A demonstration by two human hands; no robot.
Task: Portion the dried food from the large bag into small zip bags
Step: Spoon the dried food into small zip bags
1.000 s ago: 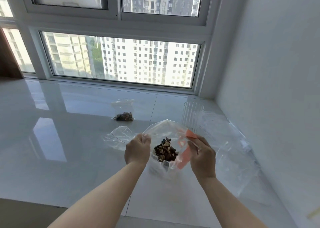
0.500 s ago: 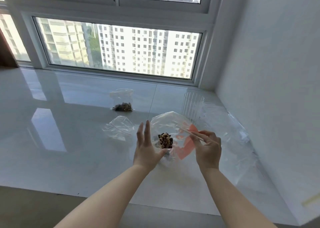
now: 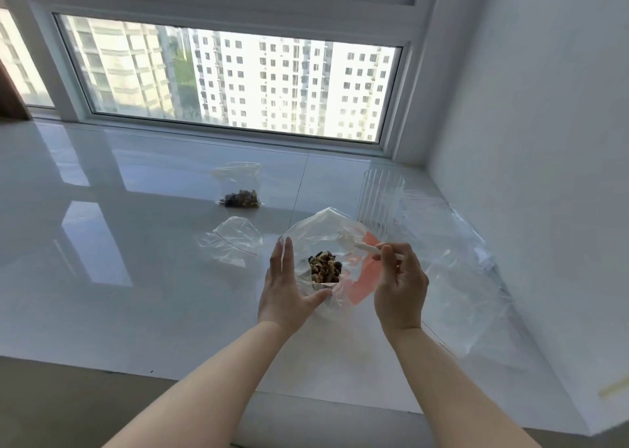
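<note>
Pinching bag [image 3: 323, 233] rim: right hand [image 3: 400, 287]. Left hand [image 3: 286, 289], fingers straight, braces bag side. Dried food [image 3: 325, 270] inside, on tabletop [image 3: 136, 277].

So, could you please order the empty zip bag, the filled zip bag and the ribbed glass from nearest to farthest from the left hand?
1. Empty zip bag, just left of the left hand.
2. Filled zip bag, beyond it, toward the window.
3. Ribbed glass, far right, past the bag between both hands.
</note>
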